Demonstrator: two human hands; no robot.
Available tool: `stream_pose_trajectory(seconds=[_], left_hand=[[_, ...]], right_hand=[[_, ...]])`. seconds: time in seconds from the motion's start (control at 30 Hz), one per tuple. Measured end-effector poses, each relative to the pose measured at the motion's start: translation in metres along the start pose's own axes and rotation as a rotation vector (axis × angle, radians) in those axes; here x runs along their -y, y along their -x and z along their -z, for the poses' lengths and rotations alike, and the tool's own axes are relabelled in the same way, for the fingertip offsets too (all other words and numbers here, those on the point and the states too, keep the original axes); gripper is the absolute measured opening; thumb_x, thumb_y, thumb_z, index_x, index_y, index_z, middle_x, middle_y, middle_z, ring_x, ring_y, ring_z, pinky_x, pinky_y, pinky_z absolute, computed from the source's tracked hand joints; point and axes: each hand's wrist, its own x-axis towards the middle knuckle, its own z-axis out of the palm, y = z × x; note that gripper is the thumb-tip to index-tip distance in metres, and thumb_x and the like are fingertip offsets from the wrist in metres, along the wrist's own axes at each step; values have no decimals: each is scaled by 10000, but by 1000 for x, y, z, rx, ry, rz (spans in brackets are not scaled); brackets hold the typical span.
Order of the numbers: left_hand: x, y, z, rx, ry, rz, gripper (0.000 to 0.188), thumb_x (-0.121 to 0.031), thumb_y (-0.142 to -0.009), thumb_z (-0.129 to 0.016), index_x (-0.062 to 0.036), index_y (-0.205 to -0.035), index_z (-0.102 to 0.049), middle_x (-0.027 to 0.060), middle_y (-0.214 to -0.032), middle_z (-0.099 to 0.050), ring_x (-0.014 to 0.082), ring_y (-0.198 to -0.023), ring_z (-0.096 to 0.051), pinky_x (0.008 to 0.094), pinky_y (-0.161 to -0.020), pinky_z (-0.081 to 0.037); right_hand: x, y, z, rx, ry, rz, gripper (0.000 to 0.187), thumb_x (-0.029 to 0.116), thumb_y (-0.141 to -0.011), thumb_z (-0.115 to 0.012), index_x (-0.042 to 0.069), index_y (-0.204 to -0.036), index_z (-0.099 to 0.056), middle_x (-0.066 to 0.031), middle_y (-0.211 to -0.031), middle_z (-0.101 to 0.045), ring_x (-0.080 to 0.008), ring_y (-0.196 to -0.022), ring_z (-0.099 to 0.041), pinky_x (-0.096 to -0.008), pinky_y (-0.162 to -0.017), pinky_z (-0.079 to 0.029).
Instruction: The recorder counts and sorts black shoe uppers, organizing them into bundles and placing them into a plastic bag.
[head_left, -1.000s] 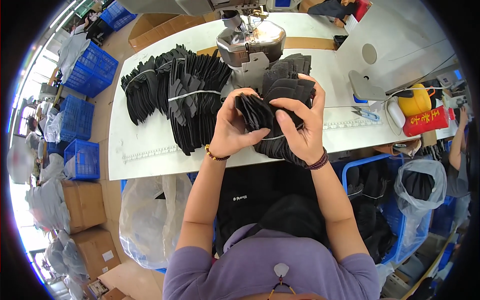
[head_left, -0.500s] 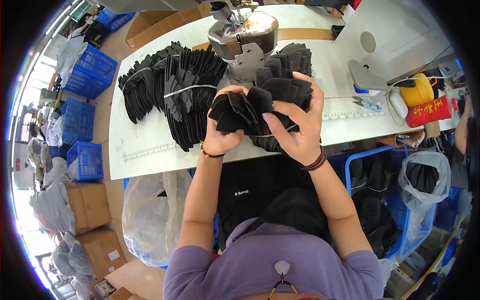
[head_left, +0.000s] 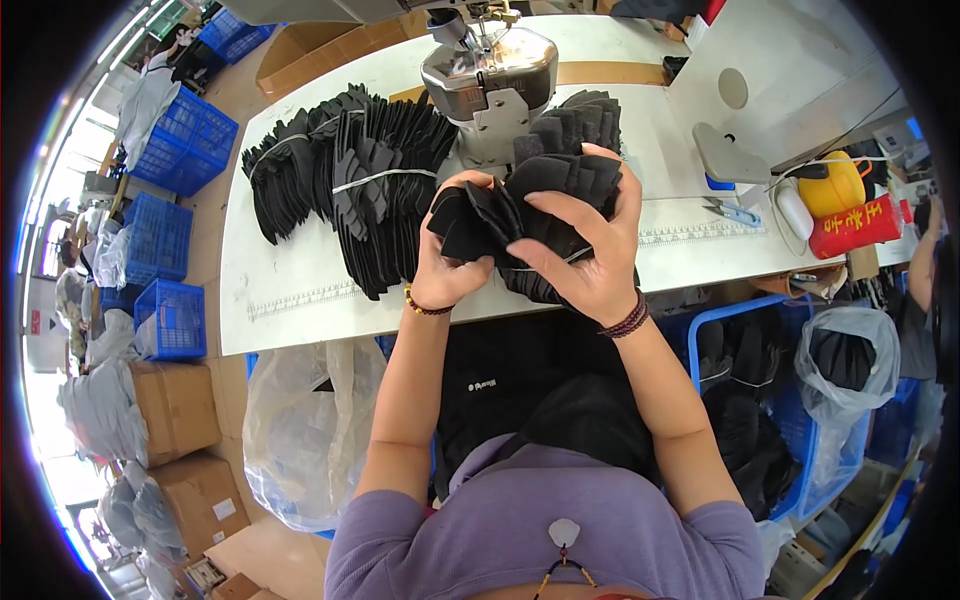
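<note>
Several black fabric pieces [head_left: 462, 225] are fanned apart between my hands, just in front of the sewing machine [head_left: 488, 75]. My left hand [head_left: 443, 275] is closed around their left side, thumb below. On the right, my right hand [head_left: 600, 255] is wrapped over a bundle of black fabric pieces [head_left: 565, 178], its thumb tip pressing at the gap between the fanned pieces. A pale band shows partly beneath the right fingers. More black fabric bundles [head_left: 378, 215] tied with white bands lie to the left on the white table [head_left: 300, 325].
Small blue-handled snips [head_left: 735, 212] lie on the right of the table, near a red can [head_left: 855, 228] and a yellow container [head_left: 832, 185]. Below the edge stand a blue basket [head_left: 812, 455] and a clear plastic bag [head_left: 310, 440]. Blue crates [head_left: 170, 320] and cardboard boxes [head_left: 178, 410] line the left.
My right thumb has moved lower and to the left, and the right index finger has shifted left over the bundle. The fanned pieces between the hands have turned over and bunched closer.
</note>
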Motion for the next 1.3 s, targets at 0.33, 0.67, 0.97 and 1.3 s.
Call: stream_pose_trajectory(seconds=[0.33, 0.67, 0.97, 1.3], left_hand=[[-5, 2, -6, -28, 55, 46, 698, -71, -546, -571, 15, -1230, -456, 69, -1129, -520, 139, -1043, -490, 275, -958, -352], [-14, 10, -19, 85, -152, -116, 757, 17, -561, -530, 15, -1302, -378, 103, -1177, -511, 152, -1082, -464, 282, -979, -324], [-24, 16, -41, 199, -49, -191, 726, 55, -584, -581, -26, -1264, -341, 134, -1221, -479, 220, -1145, -467, 342, -1037, -267], [-25, 13, -38, 238, -148, -227, 663, 10, -551, -626, -72, -1169, -401, 125, -1204, -516, 226, -1125, -474, 416, -1074, -156]], right_hand=[[3, 0, -2, 20, 35, -7, 291, 179, -730, -696, 193, -1021, -688, -149, -1236, -467, -302, -1163, -403, -404, -958, -268], [9, 9, 7, -67, -45, 41, 366, 257, -598, -835, 130, -914, -701, -132, -1205, -484, -335, -1170, -410, -387, -934, -400], [4, 33, 18, -149, 15, 169, 405, 112, -622, -803, 126, -964, -587, -239, -1297, -282, -367, -1222, -343, -435, -958, -366], [5, 30, 21, -170, -86, 117, 408, 186, -579, -863, 163, -914, -632, -173, -1260, -295, -324, -1156, -429, -389, -876, -468]])
